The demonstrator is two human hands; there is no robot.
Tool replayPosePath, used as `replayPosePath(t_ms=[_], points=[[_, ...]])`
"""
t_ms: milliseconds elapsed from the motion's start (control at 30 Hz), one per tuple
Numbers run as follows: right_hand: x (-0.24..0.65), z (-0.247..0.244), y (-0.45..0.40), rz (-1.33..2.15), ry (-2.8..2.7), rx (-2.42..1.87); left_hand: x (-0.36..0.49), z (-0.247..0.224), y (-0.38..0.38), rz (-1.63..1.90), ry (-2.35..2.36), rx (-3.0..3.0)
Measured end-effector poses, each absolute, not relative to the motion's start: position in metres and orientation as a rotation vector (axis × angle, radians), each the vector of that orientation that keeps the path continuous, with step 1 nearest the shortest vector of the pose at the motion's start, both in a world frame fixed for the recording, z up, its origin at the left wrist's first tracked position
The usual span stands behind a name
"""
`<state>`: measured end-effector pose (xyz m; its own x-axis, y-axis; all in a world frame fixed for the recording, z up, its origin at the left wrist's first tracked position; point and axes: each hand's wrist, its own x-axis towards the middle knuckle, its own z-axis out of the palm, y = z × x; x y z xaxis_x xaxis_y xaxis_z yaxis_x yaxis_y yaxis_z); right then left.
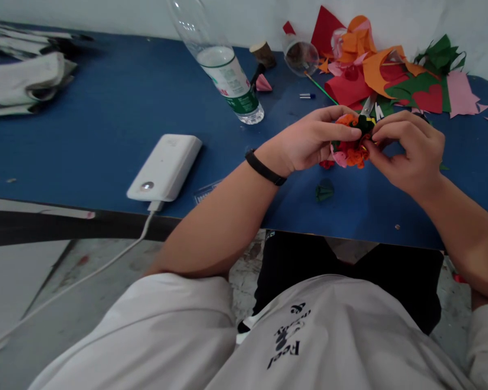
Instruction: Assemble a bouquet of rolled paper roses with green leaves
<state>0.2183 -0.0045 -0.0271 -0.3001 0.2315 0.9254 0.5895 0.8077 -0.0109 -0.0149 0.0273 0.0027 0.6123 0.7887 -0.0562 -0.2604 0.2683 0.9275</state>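
Observation:
A small bunch of craft flowers (pixel 353 146) in orange, red, pink and dark green is held above the table. My left hand (pixel 315 138) is closed round its left side, the thumb pressed across the front. The fingertips of my right hand (pixel 412 146) pinch at the bunch's right edge; the exact piece between them is too small to tell. Behind the hands lies a pair of scissors (pixel 367 106), partly hidden. A red piece (pixel 327 164) shows just under my left hand, and a dark green folded piece (pixel 324 191) lies on the table below.
Coloured scraps (pixel 394 76) are heaped at the back right, beside a clear cup (pixel 301 56) lying tipped. A plastic bottle (pixel 231 81) stands left of my hands. A white power bank (pixel 165 167) with a cable is near the front edge of the blue table (pixel 85 130).

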Motion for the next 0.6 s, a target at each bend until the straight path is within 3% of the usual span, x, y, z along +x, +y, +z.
replayPosePath(t_ms=[333, 600], points=[[0.213, -0.019, -0.01, -0.208, -1.834, -0.508, -0.009, 0.006, 0.023, 0.756, 0.553, 1.035], [0.207, -0.046, -0.008, -0.131, -1.73, -0.72, -0.002, -0.004, 0.021, 0.836, 0.574, 1.06]])
